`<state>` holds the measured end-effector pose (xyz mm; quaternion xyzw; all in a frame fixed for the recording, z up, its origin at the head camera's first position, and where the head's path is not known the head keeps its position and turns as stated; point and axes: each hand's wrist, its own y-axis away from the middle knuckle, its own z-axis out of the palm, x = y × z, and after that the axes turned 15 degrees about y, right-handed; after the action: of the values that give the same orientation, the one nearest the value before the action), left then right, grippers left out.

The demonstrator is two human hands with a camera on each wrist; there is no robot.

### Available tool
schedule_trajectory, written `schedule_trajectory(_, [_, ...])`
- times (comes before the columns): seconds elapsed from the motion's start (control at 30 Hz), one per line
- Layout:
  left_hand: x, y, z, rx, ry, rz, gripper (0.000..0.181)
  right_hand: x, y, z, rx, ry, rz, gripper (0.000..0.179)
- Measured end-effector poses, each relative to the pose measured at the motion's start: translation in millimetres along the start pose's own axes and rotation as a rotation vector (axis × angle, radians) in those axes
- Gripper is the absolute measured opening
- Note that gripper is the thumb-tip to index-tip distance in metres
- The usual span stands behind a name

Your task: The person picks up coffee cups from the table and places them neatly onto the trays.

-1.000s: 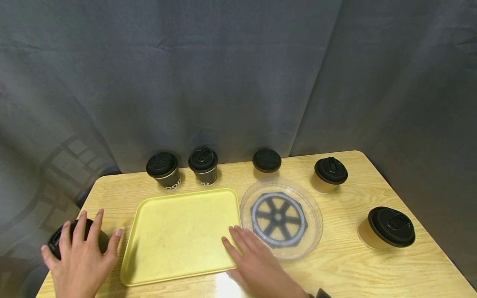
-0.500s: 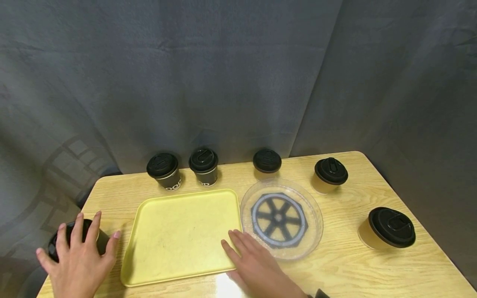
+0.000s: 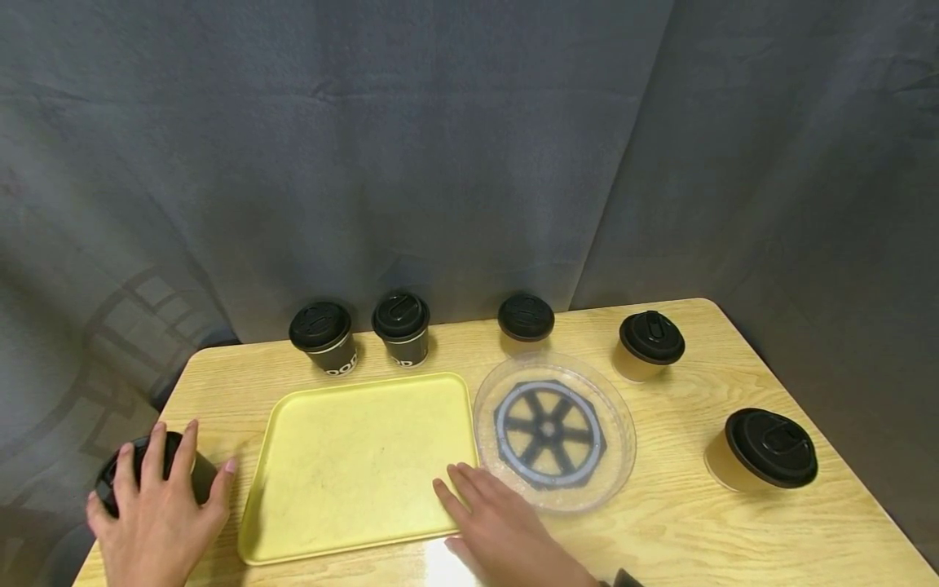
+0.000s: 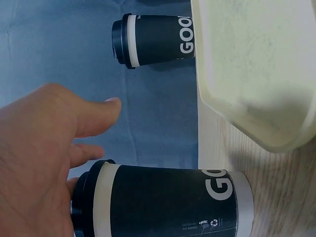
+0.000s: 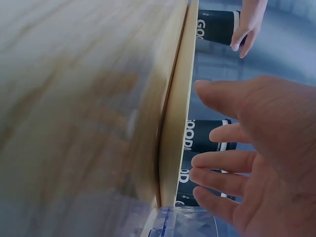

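My left hand [image 3: 157, 505] was spread wide over the lid [image 4: 88, 207] of the black cup [image 4: 158, 202], which stood upright on the bench [image 3: 734, 546] left of the yellow tray [image 3: 359, 465]. My right hand [image 3: 502, 526] was loosely extended, empty, at the tray's near right corner; contact I couldn't tell. The cup looked papery, probably light, easily dented; I judged its wall just below the lid the safest hold.
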<state>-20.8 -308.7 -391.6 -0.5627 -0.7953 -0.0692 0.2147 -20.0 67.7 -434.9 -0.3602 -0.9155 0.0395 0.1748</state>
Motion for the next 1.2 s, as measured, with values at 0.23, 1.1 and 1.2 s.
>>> schedule_trajectory(0.23, [-3.6, 2.7, -1.5, 0.030, -0.003, 0.030, 0.076, -2, -2.5, 1, -0.042, -0.014, -0.018, 0.055])
schedule_trajectory(1.1, [-3.2, 7.7, 4.2, 0.053, -0.017, 0.111, 0.072, 6, -9.9, -10, -0.301, -0.091, -0.123, 0.046])
schedule_trajectory(1.2, [-5.9, 9.1, 3.3, 0.056, -0.018, 0.112, 0.071, 4, -12.1, -12, -0.328, -0.130, -0.106, 0.045])
